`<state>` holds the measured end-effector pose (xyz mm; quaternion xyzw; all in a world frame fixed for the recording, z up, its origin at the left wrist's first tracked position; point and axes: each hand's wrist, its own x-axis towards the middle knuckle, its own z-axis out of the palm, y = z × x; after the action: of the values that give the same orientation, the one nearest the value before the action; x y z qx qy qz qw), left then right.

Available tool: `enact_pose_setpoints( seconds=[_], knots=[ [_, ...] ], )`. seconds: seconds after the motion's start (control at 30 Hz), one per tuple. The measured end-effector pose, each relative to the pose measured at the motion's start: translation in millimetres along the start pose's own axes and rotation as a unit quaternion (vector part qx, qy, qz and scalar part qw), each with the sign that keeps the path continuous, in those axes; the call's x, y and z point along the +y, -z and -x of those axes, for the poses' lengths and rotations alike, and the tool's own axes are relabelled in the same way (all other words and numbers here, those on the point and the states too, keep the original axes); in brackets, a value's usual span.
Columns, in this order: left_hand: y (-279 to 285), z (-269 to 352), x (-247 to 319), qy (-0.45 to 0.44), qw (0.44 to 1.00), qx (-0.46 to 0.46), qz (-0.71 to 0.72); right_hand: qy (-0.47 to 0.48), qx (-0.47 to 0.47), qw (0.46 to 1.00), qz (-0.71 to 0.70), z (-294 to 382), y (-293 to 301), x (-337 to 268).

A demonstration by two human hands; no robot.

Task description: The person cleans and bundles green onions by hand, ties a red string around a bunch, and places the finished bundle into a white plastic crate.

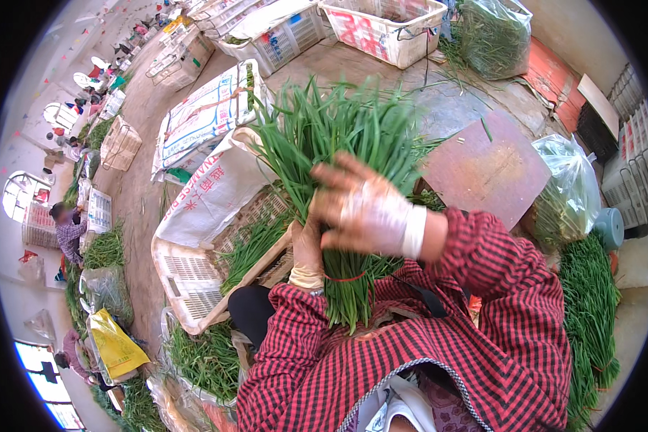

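An upright bunch of Chinese chives (351,124) is before my chest, its leaf tips fanned out at the top. A thin red band (345,278) circles its stems low down. My left hand (306,245), with a pale cuff at the wrist, grips the bunch from the left. My right hand (364,213), blurred by motion, lies across the front of the leaves with its fingers spread. It wears a whitish thin covering with a white wrist band. Loose chives (256,248) lie in a white plastic crate (186,281) to my left, partly under a printed woven sack (205,200).
A flat reddish board (486,167) is at front right, beside a clear bag of greens (564,189). Banded chive bunches (588,313) lie at far right. Left of my knee is a bag of trimmings (205,356). Crates (383,32) stand ahead; a co-worker (70,229) sits far left.
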<state>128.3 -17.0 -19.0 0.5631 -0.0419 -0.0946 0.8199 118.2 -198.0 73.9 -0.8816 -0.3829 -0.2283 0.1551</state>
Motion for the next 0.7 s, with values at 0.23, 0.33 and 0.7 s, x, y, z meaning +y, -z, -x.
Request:
enact_pose_setpoints(
  seconds=[0.23,0.33,0.7],
  knots=[
    [16,-1,4,0.031,0.991,0.131,-0.004,-0.310,-0.067,0.940,0.126,61,2,114],
    [27,-8,-10,0.047,0.990,0.132,-0.015,-0.419,-0.063,0.904,0.053,112,9,136],
    [39,-53,29,0.057,0.952,0.132,0.269,-0.402,-0.116,0.641,-0.644,158,-73,31]
  ],
)
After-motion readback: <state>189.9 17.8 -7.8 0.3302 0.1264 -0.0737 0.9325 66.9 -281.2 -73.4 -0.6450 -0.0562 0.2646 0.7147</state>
